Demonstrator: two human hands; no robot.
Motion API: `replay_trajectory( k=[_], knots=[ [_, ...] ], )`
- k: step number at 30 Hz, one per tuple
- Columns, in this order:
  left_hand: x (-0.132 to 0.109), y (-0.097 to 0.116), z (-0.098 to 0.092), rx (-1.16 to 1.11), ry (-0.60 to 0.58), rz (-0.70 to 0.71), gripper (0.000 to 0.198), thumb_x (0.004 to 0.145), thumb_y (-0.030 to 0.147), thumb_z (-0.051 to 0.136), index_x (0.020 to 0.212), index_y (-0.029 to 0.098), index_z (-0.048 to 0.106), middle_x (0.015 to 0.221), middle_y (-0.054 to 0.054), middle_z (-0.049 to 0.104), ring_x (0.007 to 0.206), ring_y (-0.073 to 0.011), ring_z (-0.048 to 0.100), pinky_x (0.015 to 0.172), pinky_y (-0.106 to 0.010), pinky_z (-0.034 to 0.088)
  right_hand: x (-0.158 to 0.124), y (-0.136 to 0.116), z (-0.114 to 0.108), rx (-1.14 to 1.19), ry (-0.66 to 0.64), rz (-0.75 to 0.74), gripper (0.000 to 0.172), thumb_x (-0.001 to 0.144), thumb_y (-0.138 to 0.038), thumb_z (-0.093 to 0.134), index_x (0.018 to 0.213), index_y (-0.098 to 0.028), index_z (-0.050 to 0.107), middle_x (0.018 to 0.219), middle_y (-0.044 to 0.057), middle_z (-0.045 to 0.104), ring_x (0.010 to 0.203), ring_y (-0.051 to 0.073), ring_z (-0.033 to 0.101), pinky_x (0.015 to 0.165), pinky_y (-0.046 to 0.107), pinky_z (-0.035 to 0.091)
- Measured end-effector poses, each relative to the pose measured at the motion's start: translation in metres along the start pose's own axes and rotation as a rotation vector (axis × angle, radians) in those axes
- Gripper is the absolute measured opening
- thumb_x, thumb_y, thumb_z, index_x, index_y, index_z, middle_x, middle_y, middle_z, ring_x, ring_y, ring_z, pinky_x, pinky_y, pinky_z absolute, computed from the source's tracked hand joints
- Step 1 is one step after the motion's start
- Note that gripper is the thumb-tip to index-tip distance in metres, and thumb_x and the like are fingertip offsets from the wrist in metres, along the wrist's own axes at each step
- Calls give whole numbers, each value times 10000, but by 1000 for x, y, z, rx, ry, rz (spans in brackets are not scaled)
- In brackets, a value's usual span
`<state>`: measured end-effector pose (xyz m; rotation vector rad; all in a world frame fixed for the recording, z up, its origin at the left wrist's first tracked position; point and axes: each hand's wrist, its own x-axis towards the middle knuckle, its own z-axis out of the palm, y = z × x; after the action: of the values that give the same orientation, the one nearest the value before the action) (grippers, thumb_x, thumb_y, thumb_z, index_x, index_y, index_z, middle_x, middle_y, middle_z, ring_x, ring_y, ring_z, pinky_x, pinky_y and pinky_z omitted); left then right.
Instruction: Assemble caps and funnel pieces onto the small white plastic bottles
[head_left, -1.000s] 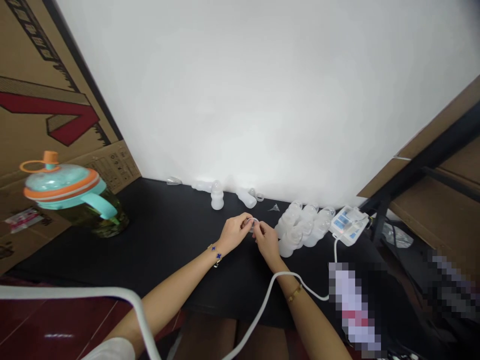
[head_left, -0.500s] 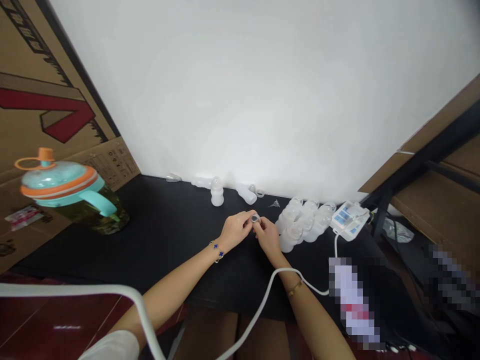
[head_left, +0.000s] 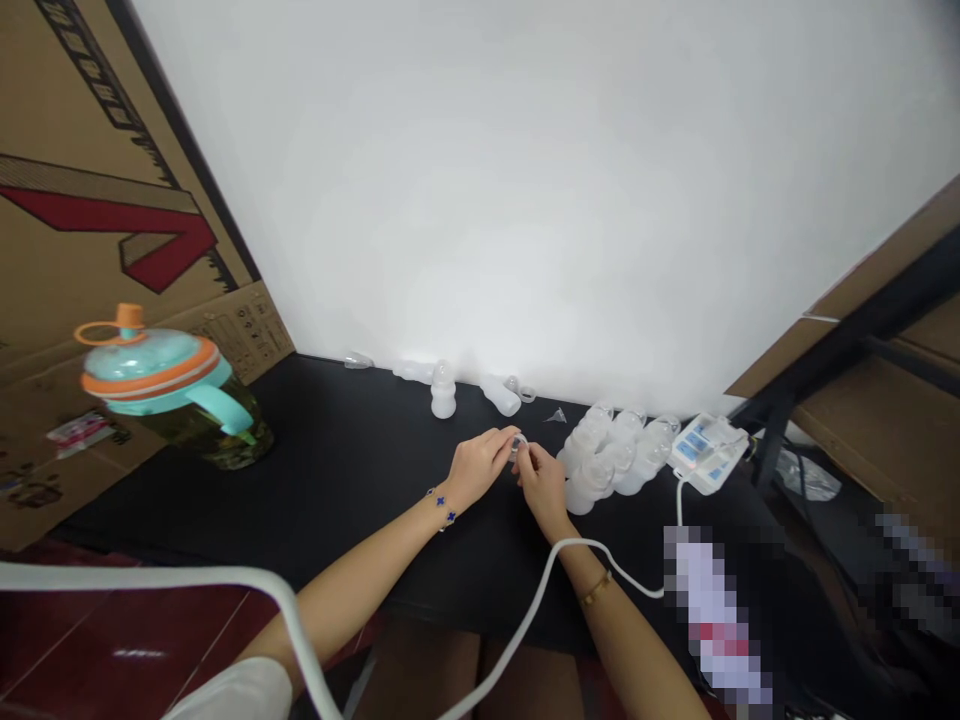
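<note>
Left hand: the left hand (head_left: 484, 463) is being kept low over the black surface (head_left: 360, 470). Its grip is being closed, with the fingertips pressed on the small clear piece (head_left: 518, 446) from the left side.
Right hand: the right hand (head_left: 541, 482) is being held just beside the left one, and the two hands are meeting at the fingertips. Its grip is being closed on the same small clear piece from the right side.
Small clear piece: it is being pinched between both hands, a little above the surface and near the middle of it. Its exact shape is too small to be told.
Wrists: a bracelet with blue charms (head_left: 444, 507) is being worn on the left wrist, and a gold bracelet (head_left: 596, 588) on the right one.
Group of bottles: a group of whitish bottles (head_left: 611, 455) is being kept on the surface just right of the right hand, packed close together.
Back edge: one upright bottle (head_left: 443, 391) and one lying bottle (head_left: 501, 396) are being kept near the white wall (head_left: 525, 200). A tiny funnel (head_left: 556, 415) is lying between them and the group.
White device: a white device (head_left: 709, 452) with blue marks is being kept right of the group. A white cable (head_left: 540, 600) is being led from it across the right forearm.
Left side: a jug (head_left: 169, 395) with a teal and orange lid is being kept at the far left of the surface, well apart from the hands, in front of a cardboard box (head_left: 97, 200).
</note>
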<state>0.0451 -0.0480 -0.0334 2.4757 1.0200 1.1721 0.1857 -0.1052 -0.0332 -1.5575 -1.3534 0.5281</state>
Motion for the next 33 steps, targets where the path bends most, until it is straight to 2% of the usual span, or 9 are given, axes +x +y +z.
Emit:
replay_trajectory(
  k=[9,15,18,21,23,26,29,32,33],
  knots=[
    [0,10,-7,-108,-68,-140,275,1051,326,448,1194,253,672,1040,-16,748,864,-136,705,807,-237,537,-1,-2,2,79,-16,9,466,986,-561,451,717,-215,611,644,5,642,560,159,569,563,268,403],
    [1,8,-4,-68,-72,-129,309,1059,324,412,1212,255,671,1009,-24,730,877,-138,693,784,-228,522,0,-2,4,138,-22,51,453,938,-602,499,731,-212,602,643,3,616,556,152,546,521,258,411],
    [4,7,-6,-53,-62,-130,318,1051,316,417,1227,248,673,1024,-29,734,875,-143,694,782,-236,526,3,-1,5,285,-54,95,462,903,-636,547,766,-202,624,637,-2,609,522,139,540,482,245,411],
    [7,7,-12,-66,-46,-86,355,1041,297,416,1284,225,664,1085,-52,741,966,-169,697,860,-270,534,7,0,7,546,-100,199,507,841,-684,613,886,-181,664,689,15,648,518,142,587,465,247,458],
    [9,7,-15,-87,-39,-50,384,1053,302,381,1274,210,680,1136,-68,746,1046,-188,688,946,-306,524,10,0,8,699,-84,289,551,802,-718,646,894,-175,655,715,27,662,513,145,610,444,248,473],
    [11,8,-16,-109,-72,-44,421,1066,358,354,1268,213,694,1210,-70,741,1118,-210,673,1022,-349,500,12,0,8,815,-48,360,516,783,-682,712,881,-181,636,707,18,658,512,136,622,428,224,469],
    [18,5,-10,-199,-116,-179,461,1069,436,327,1294,237,678,1192,-57,748,1075,-213,695,1002,-351,513,11,0,7,862,-10,368,442,802,-607,733,900,-187,635,812,34,698,544,120,639,450,211,485],
    [33,-4,-2,-325,-137,-452,499,1067,482,281,1331,238,627,1099,-55,754,874,-203,726,831,-333,565,10,-1,6,861,48,359,402,818,-571,721,944,-198,638,977,64,729,572,112,653,469,213,505],
    [40,-8,1,-295,-122,-523,464,1052,476,338,1340,233,610,1129,-63,745,887,-212,724,831,-339,563,10,-1,6,854,63,353,396,819,-565,716,959,-202,639,1002,67,729,575,111,653,471,215,508]
  ],
)
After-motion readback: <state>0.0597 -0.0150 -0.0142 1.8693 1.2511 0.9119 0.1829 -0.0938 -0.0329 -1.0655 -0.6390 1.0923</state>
